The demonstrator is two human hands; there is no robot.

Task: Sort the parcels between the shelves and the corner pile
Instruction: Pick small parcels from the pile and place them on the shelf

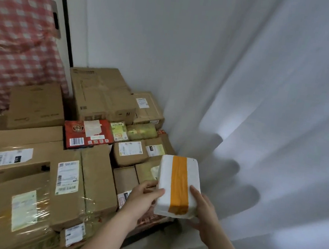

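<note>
white parcel (178, 185) with an orange tape stripe, brown boxes (100, 93), one red box (88, 134), red-and-white checked cloth (14, 31)

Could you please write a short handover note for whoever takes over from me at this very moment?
Left hand: grips the white parcel at its left edge.
Right hand: holds its right side, thumb on top.
The parcel, banded with orange tape, is in the air by the right end of the corner pile, near the white curtain.
Done: parcel in hand.
Left: set it down. The shelves are out of view.
</note>
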